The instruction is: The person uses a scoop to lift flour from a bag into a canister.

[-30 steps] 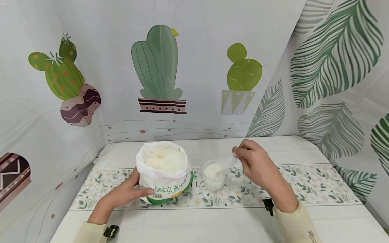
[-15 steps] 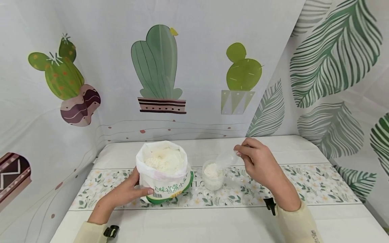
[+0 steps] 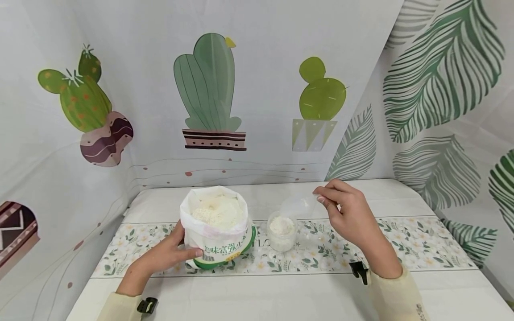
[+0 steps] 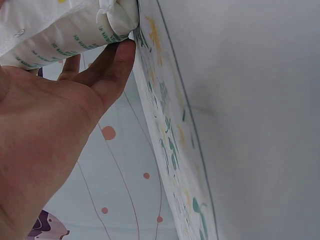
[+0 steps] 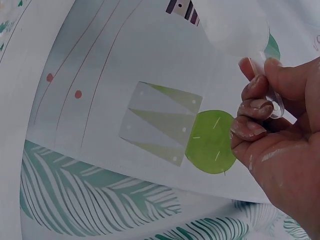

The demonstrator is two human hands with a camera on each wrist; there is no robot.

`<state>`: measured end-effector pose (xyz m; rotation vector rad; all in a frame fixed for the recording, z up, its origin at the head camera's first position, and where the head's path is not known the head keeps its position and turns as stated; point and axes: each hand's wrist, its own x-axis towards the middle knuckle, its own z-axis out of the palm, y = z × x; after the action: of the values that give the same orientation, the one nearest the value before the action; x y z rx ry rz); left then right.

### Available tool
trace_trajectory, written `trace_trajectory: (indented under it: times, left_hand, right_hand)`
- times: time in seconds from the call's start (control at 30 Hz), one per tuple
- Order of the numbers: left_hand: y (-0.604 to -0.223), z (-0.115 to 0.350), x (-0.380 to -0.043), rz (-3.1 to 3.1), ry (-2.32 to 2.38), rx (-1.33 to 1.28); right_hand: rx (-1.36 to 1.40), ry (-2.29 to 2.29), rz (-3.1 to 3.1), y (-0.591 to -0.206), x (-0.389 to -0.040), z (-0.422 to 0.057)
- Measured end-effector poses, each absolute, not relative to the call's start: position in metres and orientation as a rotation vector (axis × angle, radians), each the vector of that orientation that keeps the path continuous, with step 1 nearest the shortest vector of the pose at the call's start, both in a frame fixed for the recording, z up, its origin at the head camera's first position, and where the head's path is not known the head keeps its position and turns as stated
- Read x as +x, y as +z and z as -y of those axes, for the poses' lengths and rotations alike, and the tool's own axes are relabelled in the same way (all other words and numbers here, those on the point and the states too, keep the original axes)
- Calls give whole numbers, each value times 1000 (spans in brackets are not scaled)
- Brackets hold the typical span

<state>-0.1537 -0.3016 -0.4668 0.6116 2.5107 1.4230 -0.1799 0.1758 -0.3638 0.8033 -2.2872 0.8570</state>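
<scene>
A white flour bag [image 3: 218, 245] with green lettering stands with its top rolled open, full of pale flour [image 3: 218, 211]. My left hand [image 3: 168, 254] holds its left side, thumb on the front, the other fingers around the side and partly hidden. In the left wrist view those fingers press the bag's wall [image 4: 65, 47]. To the right of the bag, a small clear tub [image 3: 282, 244] is heaped with white flour. My right hand [image 3: 349, 214] pinches the handle of a translucent plastic scoop [image 3: 298, 206], held up behind the tub's rim. White powder marks my right fingers [image 5: 257, 107].
A white cloth with a floral band [image 3: 333, 249] covers the table. Behind it hangs a curtain [image 3: 265, 89] printed with cacti, with a leaf-patterned curtain [image 3: 437, 89] at the right. Black clips [image 3: 147, 306] sit at both sleeve cuffs.
The right hand has moved slightly right and up, drawing the scoop away from the tub's opening. My left hand, the bag and the tub have stayed put.
</scene>
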Motion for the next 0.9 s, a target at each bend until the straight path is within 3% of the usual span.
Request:
trace_trajectory:
  times: [0.9]
  left_hand:
    - [-468,302,-154,-2494,1458,589]
  right_hand:
    - [831,1107,2134,-350,-177,-153]
